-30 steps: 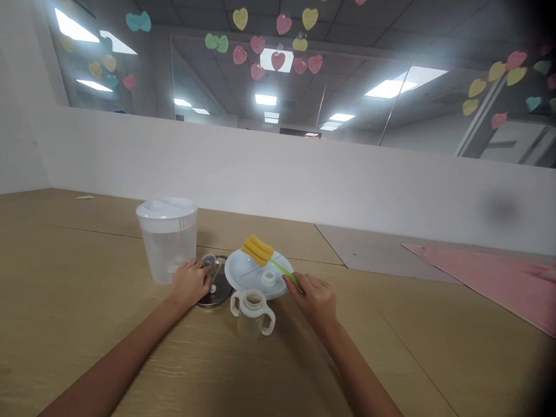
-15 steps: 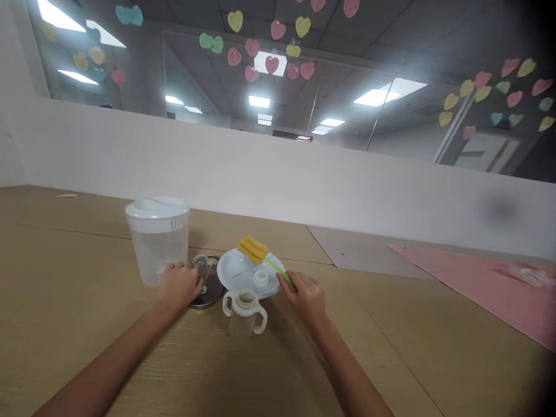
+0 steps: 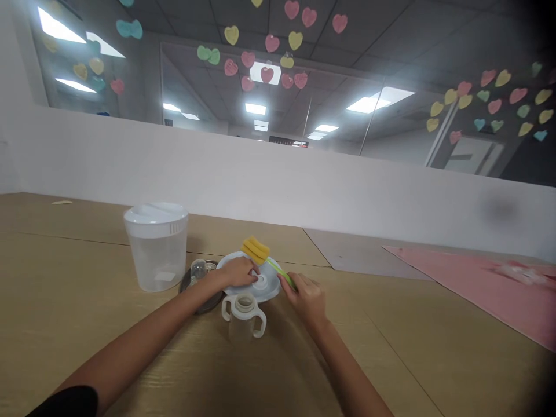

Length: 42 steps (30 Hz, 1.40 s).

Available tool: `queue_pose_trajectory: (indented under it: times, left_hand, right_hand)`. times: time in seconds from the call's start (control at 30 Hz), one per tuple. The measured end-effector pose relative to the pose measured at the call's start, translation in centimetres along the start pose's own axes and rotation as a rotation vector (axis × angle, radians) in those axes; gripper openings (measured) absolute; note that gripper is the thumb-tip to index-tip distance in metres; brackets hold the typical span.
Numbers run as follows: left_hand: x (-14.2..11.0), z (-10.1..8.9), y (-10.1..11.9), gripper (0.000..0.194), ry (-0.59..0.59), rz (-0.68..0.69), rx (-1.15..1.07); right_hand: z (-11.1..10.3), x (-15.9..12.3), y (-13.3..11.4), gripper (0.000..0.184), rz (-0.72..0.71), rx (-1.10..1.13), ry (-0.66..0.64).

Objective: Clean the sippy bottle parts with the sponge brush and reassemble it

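Note:
My right hand is closed round the green handle of a bottle brush with a yellow sponge head, which lies over the far side of a white plate. Over the plate's left part reaches my left hand, fingers slightly curved and apart, the tips beside a white ring-shaped cap; whether they touch it I cannot tell. In front of the plate stands a clear baby bottle, uncapped, with two white handles. Partly behind my left forearm, a dark round tray bears a clear domed cover.
A translucent bucket with a white lid stands behind the tray at the left. To the right, a grey sheet and a pink cloth lie on the table. A white wall with a window runs along the back.
My left hand has left the clear domed cover on the tray and moved right, over the plate to the white cap. My right hand keeps its hold on the brush.

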<state>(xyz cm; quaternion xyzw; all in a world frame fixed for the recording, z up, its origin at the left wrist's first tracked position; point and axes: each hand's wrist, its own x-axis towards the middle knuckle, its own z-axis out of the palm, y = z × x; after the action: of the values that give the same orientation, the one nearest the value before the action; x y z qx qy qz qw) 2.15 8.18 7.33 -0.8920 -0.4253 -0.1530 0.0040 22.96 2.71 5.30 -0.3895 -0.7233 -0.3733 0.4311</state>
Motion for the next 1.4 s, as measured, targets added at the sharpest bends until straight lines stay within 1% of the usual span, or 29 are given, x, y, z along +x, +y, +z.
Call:
queue_pose_trajectory:
  times: [0.1,0.2,0.27,0.33,0.37,0.47,0.5,0.53,0.63,0.77,0.83,0.9,0.97,1.1,1.27,1.33,1.4]
  left_hand:
    - [0.8,0.9,0.1,0.026,-0.014,0.032,-0.027]
    - [0.8,1.0,0.2,0.018,-0.012,0.044,-0.02]
    - [0.1,0.7,0.0,0.014,-0.001,0.048,-0.015]
    - [-1.5,0.3,-0.7,0.015,0.05,0.038,-0.029]
    - [-2.6,0.2,-1.2,0.018,0.1,0.018,-0.042]
    - [-6.5,0.6,-2.9,0.023,0.447,-0.096,-0.154]
    - [-7.7,0.8,-3.4,0.023,0.541,-0.126,-0.165]
    - [-8.7,1.2,-3.7,0.023,0.599,-0.144,-0.174]
    - [-10.4,2.2,-3.8,0.023,0.678,-0.173,-0.234]
    - [-10.3,3.0,-2.4,0.023,0.77,-0.249,-0.411]
    - [-10.2,3.2,-1.8,0.022,0.797,-0.26,-0.475]
    - [-10.2,3.4,-1.6,0.024,0.794,-0.227,-0.493]
    - [-10.3,3.4,-1.6,0.031,0.768,-0.199,-0.476]
    - [-10.4,3.3,-1.6,0.042,0.713,-0.209,-0.428]
    - [-10.4,2.9,-1.4,0.041,0.674,-0.182,-0.387]
    - [-10.3,2.5,-1.5,0.038,0.702,-0.201,-0.385]
    - [-10.3,2.1,-1.7,0.035,0.759,-0.251,-0.377]
  right_hand:
    - [-0.1,0.0,0.0,0.033,-0.014,0.006,-0.007]
    - [-0.2,0.1,-0.1,0.032,-0.033,0.006,-0.006]
    - [-0.3,0.2,-0.1,0.03,-0.027,-0.005,0.015]
    - [-0.4,0.3,-0.2,0.03,-0.006,-0.015,0.042]
    - [-0.5,0.3,-0.2,0.03,0.009,-0.019,0.055]
    - [-0.4,0.4,-0.6,0.029,0.04,-0.015,0.077]
    - [-0.4,0.3,-0.7,0.028,0.037,-0.008,0.08]
    - [-0.3,0.3,-0.9,0.028,0.026,0.001,0.082]
    - [0.0,0.1,-1.2,0.028,-0.044,0.045,0.064]
    - [0.1,-0.1,-1.3,0.031,-0.213,0.12,-0.023]
    - [0.1,-0.1,-1.4,0.029,-0.275,0.141,-0.037]
    - [0.1,-0.2,-1.5,0.024,-0.311,0.153,-0.013]
    - [0.1,-0.2,-1.5,0.021,-0.332,0.157,0.02]
    - [0.0,-0.4,-1.5,0.02,-0.368,0.135,0.054]
    - [0.1,-0.4,-1.3,0.021,-0.374,0.13,0.061]
    - [0.1,-0.3,-1.3,0.023,-0.356,0.116,0.042]
    - [0.1,-0.2,-1.2,0.024,-0.315,0.088,0.016]
